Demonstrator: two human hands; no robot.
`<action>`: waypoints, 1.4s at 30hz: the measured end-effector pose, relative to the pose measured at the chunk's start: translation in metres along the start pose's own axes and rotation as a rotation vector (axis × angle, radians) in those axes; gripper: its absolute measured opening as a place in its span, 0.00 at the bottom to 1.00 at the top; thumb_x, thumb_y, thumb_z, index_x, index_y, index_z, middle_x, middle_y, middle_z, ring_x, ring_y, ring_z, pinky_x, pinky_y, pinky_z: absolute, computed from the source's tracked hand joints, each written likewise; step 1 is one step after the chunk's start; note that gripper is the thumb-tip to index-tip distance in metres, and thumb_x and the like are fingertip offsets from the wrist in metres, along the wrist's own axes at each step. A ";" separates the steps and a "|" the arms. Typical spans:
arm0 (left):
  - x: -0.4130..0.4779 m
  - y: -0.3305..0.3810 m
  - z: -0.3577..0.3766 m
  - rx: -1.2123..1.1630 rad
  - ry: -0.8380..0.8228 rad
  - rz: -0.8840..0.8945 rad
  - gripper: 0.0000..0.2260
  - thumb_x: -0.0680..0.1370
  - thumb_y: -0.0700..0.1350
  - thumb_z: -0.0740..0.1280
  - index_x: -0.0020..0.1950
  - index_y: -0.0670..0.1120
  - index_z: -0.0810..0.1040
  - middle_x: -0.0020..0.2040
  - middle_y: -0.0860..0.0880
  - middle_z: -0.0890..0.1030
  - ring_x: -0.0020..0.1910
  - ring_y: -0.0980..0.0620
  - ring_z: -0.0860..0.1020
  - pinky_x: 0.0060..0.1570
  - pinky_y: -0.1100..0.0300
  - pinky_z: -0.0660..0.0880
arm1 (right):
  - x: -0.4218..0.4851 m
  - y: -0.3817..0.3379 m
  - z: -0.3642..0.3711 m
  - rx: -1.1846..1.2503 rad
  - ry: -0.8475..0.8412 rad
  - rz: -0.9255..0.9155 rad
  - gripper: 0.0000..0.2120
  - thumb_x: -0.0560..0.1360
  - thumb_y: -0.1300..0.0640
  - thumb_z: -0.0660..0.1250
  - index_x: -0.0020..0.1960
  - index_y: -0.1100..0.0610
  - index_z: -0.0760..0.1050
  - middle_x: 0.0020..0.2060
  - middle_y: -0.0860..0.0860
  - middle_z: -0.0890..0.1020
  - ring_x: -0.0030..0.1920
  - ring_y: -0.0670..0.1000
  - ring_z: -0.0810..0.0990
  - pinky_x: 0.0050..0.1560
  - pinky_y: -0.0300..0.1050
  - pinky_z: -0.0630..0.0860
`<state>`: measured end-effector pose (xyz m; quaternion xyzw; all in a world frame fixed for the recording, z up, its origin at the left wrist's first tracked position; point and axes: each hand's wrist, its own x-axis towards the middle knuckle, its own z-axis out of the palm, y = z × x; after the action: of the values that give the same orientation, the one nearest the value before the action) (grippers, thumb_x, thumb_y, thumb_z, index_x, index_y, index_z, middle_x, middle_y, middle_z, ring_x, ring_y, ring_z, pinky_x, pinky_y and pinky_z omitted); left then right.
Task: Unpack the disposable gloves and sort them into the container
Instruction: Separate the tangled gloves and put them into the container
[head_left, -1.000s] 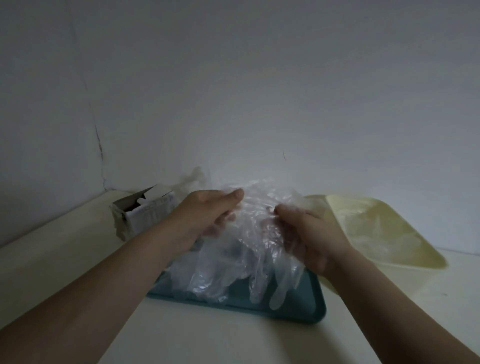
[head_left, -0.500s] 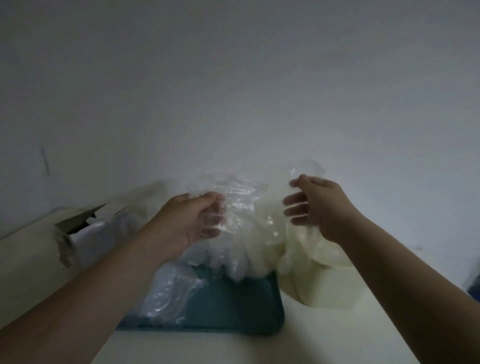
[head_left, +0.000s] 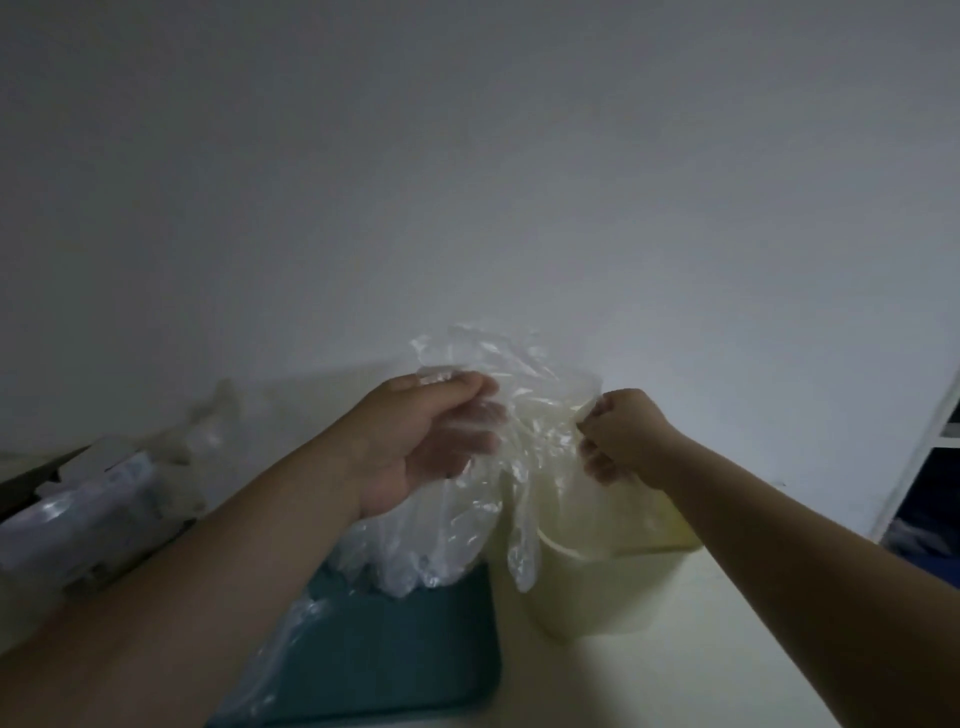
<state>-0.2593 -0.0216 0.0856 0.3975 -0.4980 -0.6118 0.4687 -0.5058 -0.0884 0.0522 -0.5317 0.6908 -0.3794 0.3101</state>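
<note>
A bunch of clear plastic disposable gloves (head_left: 519, 467) hangs between both hands, its fingers dangling down. My left hand (head_left: 415, 441) grips the bunch at its upper left edge. My right hand (head_left: 618, 436) pinches the right edge, fingers closed on the film. The gloves hang over the left rim of the pale yellow container (head_left: 597, 597), which stands under my right hand. More loose gloves (head_left: 405, 551) lie piled on the teal tray (head_left: 395, 654) below my left hand.
An opened cardboard glove box (head_left: 93, 514) lies on its side at the left. The cream tabletop (head_left: 701, 670) runs to a plain wall. A white shelf edge (head_left: 924, 457) shows at the far right.
Both hands have lifted the bunch of gloves off the tray and carried it rightward to the yellow container. The view has swung right, so the box and tray now sit further left.
</note>
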 end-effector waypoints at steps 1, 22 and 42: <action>0.006 -0.003 0.004 0.002 0.013 -0.017 0.08 0.83 0.44 0.68 0.58 0.43 0.84 0.47 0.44 0.88 0.35 0.50 0.85 0.29 0.63 0.74 | 0.001 0.001 0.002 -0.060 -0.024 -0.017 0.06 0.75 0.64 0.69 0.48 0.68 0.79 0.35 0.62 0.82 0.29 0.59 0.79 0.34 0.56 0.79; 0.050 -0.041 0.044 -0.062 0.057 -0.055 0.13 0.80 0.47 0.73 0.62 0.42 0.80 0.51 0.40 0.87 0.44 0.43 0.87 0.37 0.52 0.84 | -0.017 -0.014 -0.028 0.462 -0.363 -0.050 0.10 0.81 0.60 0.69 0.58 0.66 0.79 0.51 0.63 0.86 0.42 0.59 0.86 0.40 0.50 0.82; 0.053 -0.058 0.030 0.978 0.020 0.167 0.16 0.74 0.55 0.78 0.60 0.54 0.83 0.60 0.57 0.80 0.58 0.56 0.79 0.60 0.57 0.77 | -0.027 -0.006 -0.039 0.073 -0.075 0.022 0.24 0.76 0.58 0.76 0.65 0.70 0.75 0.47 0.64 0.83 0.41 0.59 0.85 0.44 0.61 0.86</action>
<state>-0.3111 -0.0622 0.0333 0.5353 -0.7524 -0.2629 0.2795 -0.5286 -0.0557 0.0785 -0.5263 0.6701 -0.3807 0.3591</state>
